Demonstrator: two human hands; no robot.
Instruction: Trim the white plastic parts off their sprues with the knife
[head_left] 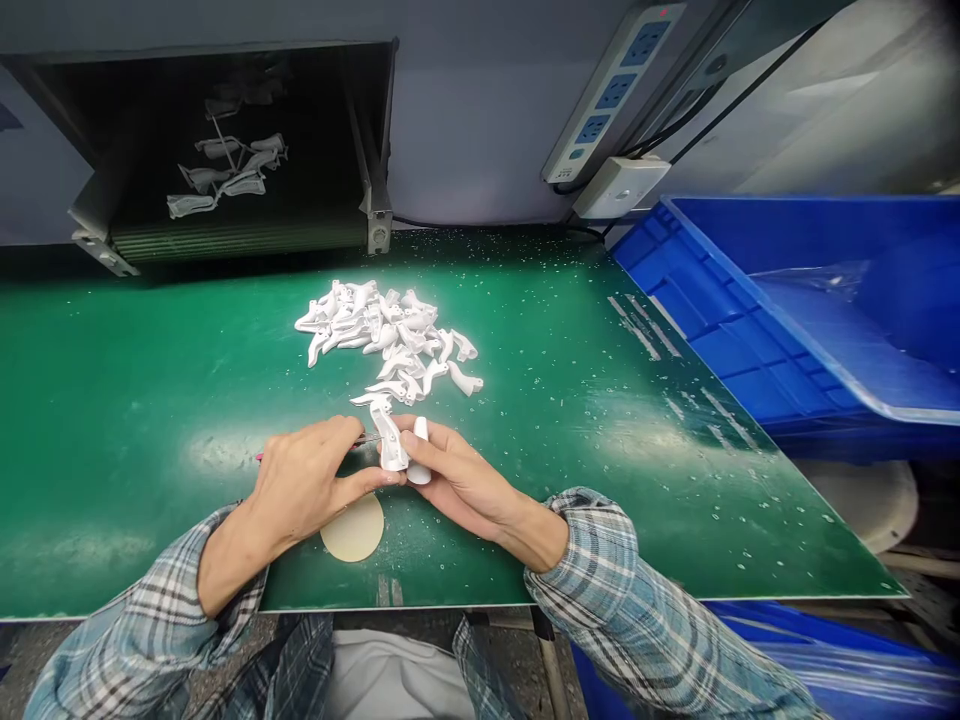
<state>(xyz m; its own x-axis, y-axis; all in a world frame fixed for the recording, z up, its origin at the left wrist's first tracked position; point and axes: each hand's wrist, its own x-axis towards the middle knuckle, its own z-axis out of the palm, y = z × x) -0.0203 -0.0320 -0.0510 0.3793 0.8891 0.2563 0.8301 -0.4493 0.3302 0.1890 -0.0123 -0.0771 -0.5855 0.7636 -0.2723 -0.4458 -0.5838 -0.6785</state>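
My left hand [311, 482] and my right hand [454, 478] meet over the green table [150, 400], both closed around a small white plastic part [391, 442]. A thin tool with a pink end [259, 457] runs through my left hand, its tip touching the part. Between my right fingers a second white piece [420, 448] stands upright. Just beyond my hands lies a pile of several similar white plastic parts [386, 335].
A beige disc [354, 530] lies on the table under my wrists. A blue bin [810, 300] sits at the right. At the back left a dark conveyor opening [225, 160] holds more white parts. A power strip [615, 90] hangs on the wall. White shavings dot the table.
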